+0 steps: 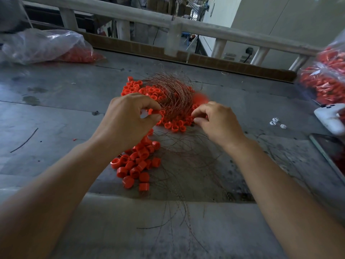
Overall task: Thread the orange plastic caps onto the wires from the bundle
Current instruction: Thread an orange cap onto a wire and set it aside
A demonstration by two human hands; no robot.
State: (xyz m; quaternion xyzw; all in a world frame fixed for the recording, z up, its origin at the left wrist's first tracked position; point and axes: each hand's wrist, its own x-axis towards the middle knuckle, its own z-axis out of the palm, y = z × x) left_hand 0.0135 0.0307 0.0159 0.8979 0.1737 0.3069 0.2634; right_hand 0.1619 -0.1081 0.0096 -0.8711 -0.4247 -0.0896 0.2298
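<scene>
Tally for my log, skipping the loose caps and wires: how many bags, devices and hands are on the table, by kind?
Clear plastic bags of orange caps: 2
White handheld device: 1
Dark-screened phone: 1
Hands: 2, the left hand pinching an orange cap, and the right hand
Total: 6

Bare left hand (128, 118), bare right hand (218, 124) — forearms uncovered throughout

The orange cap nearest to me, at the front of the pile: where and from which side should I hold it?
Pinch the nearest cap across its round side wall, coming from above. It sits at the pile's front edge with bare table on its near side, so a grip likely fits there.
</scene>
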